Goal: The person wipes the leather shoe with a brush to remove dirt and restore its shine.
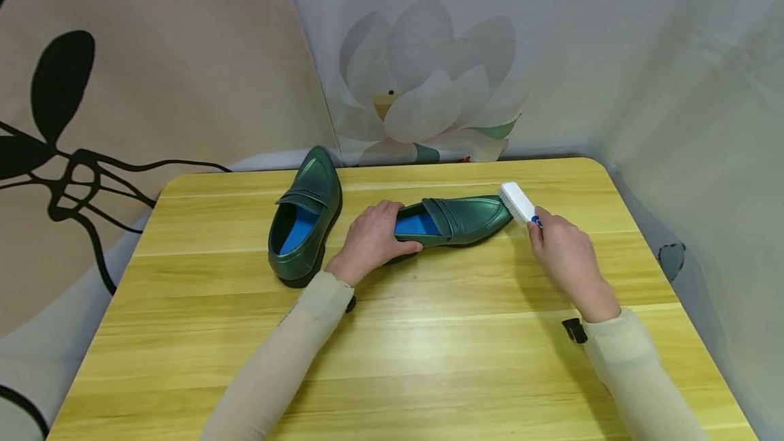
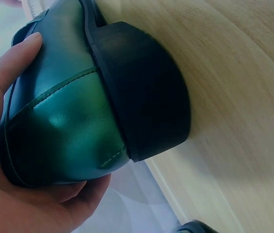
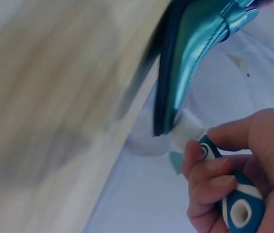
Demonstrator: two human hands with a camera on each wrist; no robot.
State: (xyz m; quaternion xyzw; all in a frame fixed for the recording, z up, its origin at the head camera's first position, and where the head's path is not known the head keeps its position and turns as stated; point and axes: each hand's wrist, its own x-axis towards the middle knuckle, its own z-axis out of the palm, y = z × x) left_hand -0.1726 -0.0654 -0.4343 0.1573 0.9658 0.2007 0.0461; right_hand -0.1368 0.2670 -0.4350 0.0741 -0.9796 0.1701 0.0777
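Note:
A green loafer (image 1: 471,218) with a blue insole lies on its sole, toe to the right. My left hand (image 1: 375,237) grips it round the heel end, thumb on the near side. The left wrist view shows the loafer's black heel (image 2: 146,92) and the fingers (image 2: 90,196) curled about its back. My right hand (image 1: 566,254) holds a white brush (image 1: 517,203) by its blue and white handle (image 3: 243,206). The brush's bristles meet the loafer's toe tip. A second green loafer (image 1: 306,220) stands to the left, untouched, toe pointing away.
Everything stands on a light wooden table (image 1: 429,359) with rounded far corners. Behind and beside it hangs a pale curtain (image 1: 582,53) printed with a large flower. Dark straps (image 1: 574,330) show at the wrists.

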